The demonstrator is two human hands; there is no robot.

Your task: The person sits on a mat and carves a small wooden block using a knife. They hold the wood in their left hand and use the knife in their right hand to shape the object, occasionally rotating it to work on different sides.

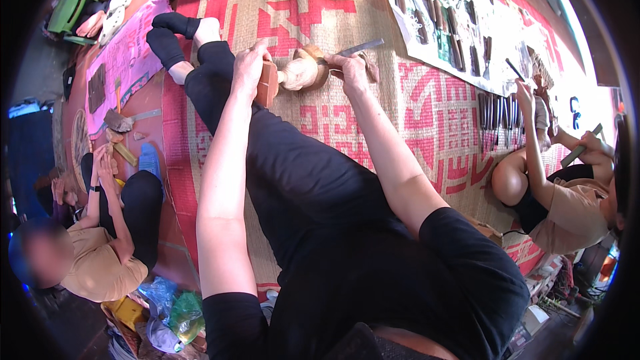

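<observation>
One pale wooden piece (300, 73) between left hand (249, 70) and right hand (349, 72)

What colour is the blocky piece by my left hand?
Reddish-brown; the blocky piece shows best in the head view.

Strong light is pouring in from the upper right, bleaching the white sheet (427, 53). The woven mat (375, 17) is showing brighter and shaded patches, while the black shirt (387, 280) is losing its folds in darkness. The left hand (249, 68), right hand (350, 70) and wooden piece (300, 73) are appearing fairly crisp. The fisheye lens is curving straight edges toward a black rim, and soft blur is covering a seated person's head (45, 252) at left.
</observation>
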